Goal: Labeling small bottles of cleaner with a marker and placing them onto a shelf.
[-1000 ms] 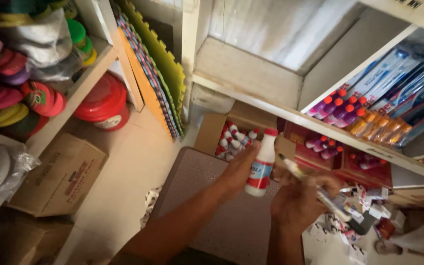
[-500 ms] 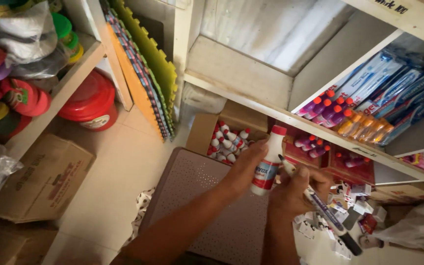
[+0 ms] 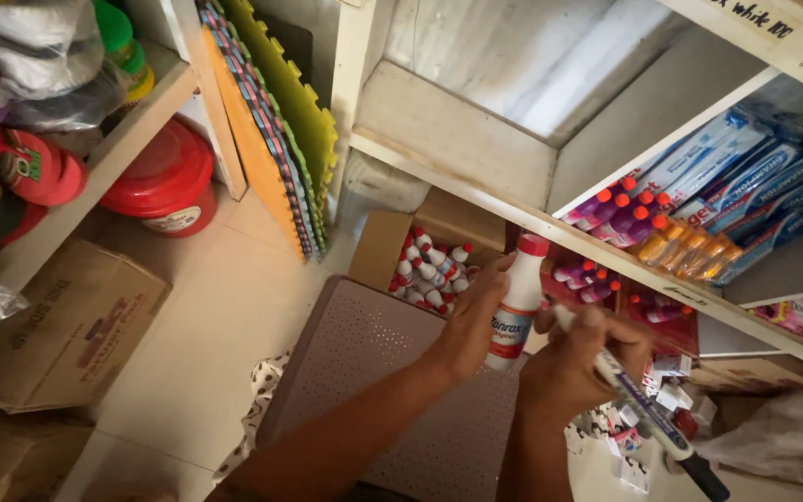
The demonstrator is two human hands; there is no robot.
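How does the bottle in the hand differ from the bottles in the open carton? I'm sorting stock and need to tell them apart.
The held bottle stands upright in the left hand; the carton bottles lie jumbled at angles. The held bottle is single and out in the open; the carton bottles are packed together in a brown box on the floor. Both are white with red caps. The right hand holds a marker against the held bottle.

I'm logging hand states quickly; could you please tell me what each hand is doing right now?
Left hand: closed around a white bottle with a red cap.
Right hand: closed on a marker.
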